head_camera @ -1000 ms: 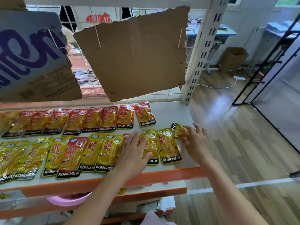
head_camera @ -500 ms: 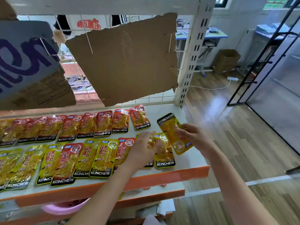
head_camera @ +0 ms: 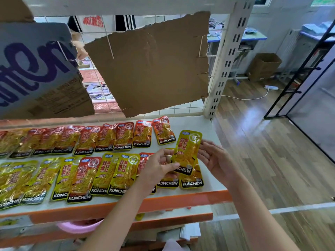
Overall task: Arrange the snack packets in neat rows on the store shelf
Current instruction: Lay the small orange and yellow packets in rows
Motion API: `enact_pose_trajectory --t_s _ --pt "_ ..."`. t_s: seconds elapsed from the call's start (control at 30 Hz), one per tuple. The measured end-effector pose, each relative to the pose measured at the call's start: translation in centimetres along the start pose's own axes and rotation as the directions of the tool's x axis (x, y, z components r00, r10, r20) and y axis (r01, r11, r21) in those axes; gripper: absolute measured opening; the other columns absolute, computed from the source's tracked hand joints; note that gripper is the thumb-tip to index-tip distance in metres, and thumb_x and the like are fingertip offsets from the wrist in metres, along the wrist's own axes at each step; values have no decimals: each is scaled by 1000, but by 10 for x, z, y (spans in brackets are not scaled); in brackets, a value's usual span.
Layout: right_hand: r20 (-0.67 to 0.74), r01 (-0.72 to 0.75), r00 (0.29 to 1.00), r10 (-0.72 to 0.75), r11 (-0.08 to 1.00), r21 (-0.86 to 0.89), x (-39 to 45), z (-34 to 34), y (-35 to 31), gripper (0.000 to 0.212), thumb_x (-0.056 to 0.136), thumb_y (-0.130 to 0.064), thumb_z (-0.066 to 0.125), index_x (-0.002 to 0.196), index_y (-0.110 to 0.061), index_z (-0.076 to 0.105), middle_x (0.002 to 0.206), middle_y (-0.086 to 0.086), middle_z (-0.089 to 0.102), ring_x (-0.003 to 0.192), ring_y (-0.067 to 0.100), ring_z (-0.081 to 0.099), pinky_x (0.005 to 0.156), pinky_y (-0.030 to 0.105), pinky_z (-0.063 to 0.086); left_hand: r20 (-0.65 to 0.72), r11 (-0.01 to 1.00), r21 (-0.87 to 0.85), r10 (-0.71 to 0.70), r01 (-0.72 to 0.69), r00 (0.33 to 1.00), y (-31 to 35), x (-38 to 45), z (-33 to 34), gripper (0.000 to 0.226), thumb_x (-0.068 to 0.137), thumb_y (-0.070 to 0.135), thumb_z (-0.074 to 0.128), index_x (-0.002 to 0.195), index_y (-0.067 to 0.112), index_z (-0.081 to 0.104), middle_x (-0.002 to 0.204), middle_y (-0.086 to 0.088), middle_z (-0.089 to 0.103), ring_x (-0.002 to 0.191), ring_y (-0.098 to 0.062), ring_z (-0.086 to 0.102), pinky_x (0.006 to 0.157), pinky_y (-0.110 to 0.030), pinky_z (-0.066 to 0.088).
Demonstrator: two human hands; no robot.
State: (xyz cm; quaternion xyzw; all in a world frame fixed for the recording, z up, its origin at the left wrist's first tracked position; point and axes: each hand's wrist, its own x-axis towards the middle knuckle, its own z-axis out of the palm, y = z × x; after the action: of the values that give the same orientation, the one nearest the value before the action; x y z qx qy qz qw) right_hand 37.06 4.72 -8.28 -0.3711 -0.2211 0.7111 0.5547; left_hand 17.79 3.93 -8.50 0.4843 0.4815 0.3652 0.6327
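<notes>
A white store shelf (head_camera: 208, 127) with an orange front lip carries two rows of snack packets. The back row (head_camera: 123, 136) is red. In the mostly yellow front row (head_camera: 123, 173), two red packets lie, one of them (head_camera: 85, 176) near the middle. Over the front row's right end I hold one yellow packet (head_camera: 187, 151) upright, label towards me. My left hand (head_camera: 159, 167) pinches its lower left corner, thumb on the front. My right hand (head_camera: 215, 160) lies open at the packet's right edge, fingertips against it. My left hand hides some packets beneath it.
A torn cardboard sheet (head_camera: 154, 69) hangs on the wire back grid, and a printed box (head_camera: 36, 69) is at the upper left. A slotted white post (head_camera: 224, 69) marks the shelf's right end. A pink basin (head_camera: 79, 227) sits on the lower shelf. Wooden floor (head_camera: 272, 160) lies to the right.
My right hand lifted the yellow packet from the shelf's right end and it turned upright. My left hand left the front row and pinched its lower corner. My right hand opened.
</notes>
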Motion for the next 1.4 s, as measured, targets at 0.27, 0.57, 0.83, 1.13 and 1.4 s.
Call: enact_pose_trajectory --t_s 0.27,0.57,0.83,1.13,1.4 --pt "0 102 991 -132 766 -634 -3 15 23 27 82 -4 67 103 -16 55 87 6 69 74 13 66 66 26 51 -60 992 111 61 -54 996 -7 6 7 29 84 3 65 103 15 48 97 -12 63 80 -18 68 65 -35 59" --pt "-201 -25 946 -255 559 -829 61 -7 -3 52 80 -5 66 127 -14 45 97 16 64 89 29 64 79 41 51 -49 498 855 356 -146 933 -2 48 -9 38 94 26 51 131 16 47 135 0 40 128 -14 33 102 -20 24" --pt "-23 -42 976 -216 -82 -996 104 6 -1 49 89 -22 60 135 -18 45 117 18 53 108 32 52 85 33 41 54 157 985 132 -75 990 -4 64 -19 52 100 41 29 145 15 29 156 0 16 144 -14 9 115 -29 -1" --pt "59 -26 969 -241 -336 -942 102 12 12 53 90 -46 52 132 -15 41 118 12 41 116 28 39 89 35 40 3 239 971 93 -26 996 -5 57 -26 48 100 39 34 143 19 33 155 3 21 143 -14 15 116 -32 11" --pt "267 166 935 -232 -378 -911 84 23 4 40 91 -32 54 129 -18 50 127 7 46 117 25 43 91 35 40 -8 379 925 114 -36 993 9 39 -36 44 95 29 48 138 22 41 149 7 31 139 -12 23 112 -30 20"
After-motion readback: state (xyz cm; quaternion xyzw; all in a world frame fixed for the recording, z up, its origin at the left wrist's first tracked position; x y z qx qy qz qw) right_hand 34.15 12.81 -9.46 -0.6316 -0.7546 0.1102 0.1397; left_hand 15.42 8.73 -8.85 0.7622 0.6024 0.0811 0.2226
